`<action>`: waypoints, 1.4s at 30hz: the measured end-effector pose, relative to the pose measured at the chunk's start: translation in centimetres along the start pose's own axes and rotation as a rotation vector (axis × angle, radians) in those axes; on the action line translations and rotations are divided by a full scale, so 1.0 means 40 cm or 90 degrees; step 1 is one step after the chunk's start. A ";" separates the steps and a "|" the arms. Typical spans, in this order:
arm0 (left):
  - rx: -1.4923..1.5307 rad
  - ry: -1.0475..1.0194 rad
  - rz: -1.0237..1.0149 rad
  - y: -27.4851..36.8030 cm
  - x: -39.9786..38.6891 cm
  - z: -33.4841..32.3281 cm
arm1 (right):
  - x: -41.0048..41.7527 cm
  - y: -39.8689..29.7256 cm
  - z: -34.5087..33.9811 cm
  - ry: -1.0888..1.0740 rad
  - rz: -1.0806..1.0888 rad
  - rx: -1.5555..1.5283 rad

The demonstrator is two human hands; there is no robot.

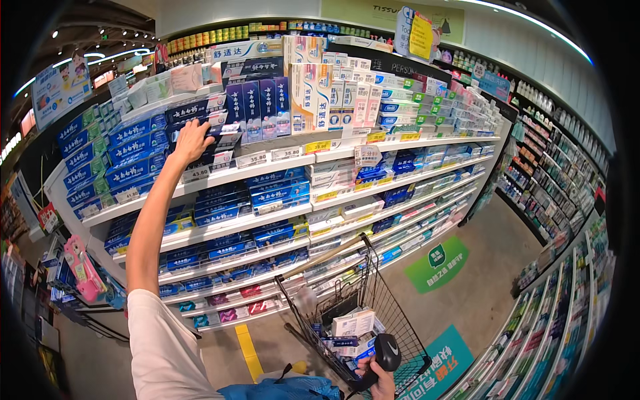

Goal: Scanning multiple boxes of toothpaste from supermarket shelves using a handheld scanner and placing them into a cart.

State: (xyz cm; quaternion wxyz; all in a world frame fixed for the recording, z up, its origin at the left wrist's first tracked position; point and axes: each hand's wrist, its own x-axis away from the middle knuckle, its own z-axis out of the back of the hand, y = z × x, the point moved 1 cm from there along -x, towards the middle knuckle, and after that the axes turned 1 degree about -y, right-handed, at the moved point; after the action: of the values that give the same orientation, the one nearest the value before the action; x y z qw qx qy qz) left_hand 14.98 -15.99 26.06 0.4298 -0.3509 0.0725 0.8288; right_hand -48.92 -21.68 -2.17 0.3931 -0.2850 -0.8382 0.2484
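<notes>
My left hand reaches to the top shelf and takes hold of a dark toothpaste box in a stack; the fingers cover part of it. Another dark toothpaste box lies just above the hand. Upright purple toothpaste boxes stand to the right, and blue toothpaste boxes are stacked to the left. Low in front of me, my right hand grips a black handheld device, shaped like a barcode scanner and bearing a pale logo. Below it, the black wire shopping cart contains several boxes.
Price tags line the shelf edge. The cart's handlebar crosses before the lower shelves. A pink toy-like package hangs at the left. Grey floor runs between this display and the right-hand shelves.
</notes>
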 end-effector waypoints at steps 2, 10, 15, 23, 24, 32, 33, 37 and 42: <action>0.025 0.010 0.014 -0.016 0.013 -0.027 | 0.005 0.002 -0.004 -0.010 0.028 0.020; 0.064 0.140 0.008 -0.027 0.074 -0.024 | -0.015 0.039 0.061 0.072 0.023 -0.009; 0.084 0.186 -0.015 -0.024 0.090 -0.041 | -0.030 0.061 0.091 0.043 0.123 -0.023; 0.026 0.284 -0.169 0.024 0.099 -0.105 | -0.005 0.082 0.123 0.102 0.100 -0.020; 0.019 0.245 -0.094 0.095 0.140 -0.153 | -0.001 0.095 0.139 0.157 0.110 -0.024; 0.637 -0.385 -0.160 1.028 0.746 -0.405 | 0.109 0.255 0.297 0.458 0.037 -0.051; 0.657 -0.436 -0.216 1.108 0.803 -0.432 | 0.119 0.279 0.311 0.465 0.023 -0.062; 0.676 -0.622 -0.382 1.416 1.019 -0.539 | 0.178 0.356 0.349 0.532 0.009 -0.124; 0.559 -0.753 -0.604 1.591 1.282 -0.696 | 0.210 0.388 0.356 0.589 0.045 -0.188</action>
State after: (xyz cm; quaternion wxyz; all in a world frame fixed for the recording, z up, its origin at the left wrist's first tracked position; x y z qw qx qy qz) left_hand -38.86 -33.26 -39.21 0.7926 0.3406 -0.0037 0.5058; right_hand -60.36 -7.69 -15.85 0.6709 -0.4468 -0.5917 -0.0127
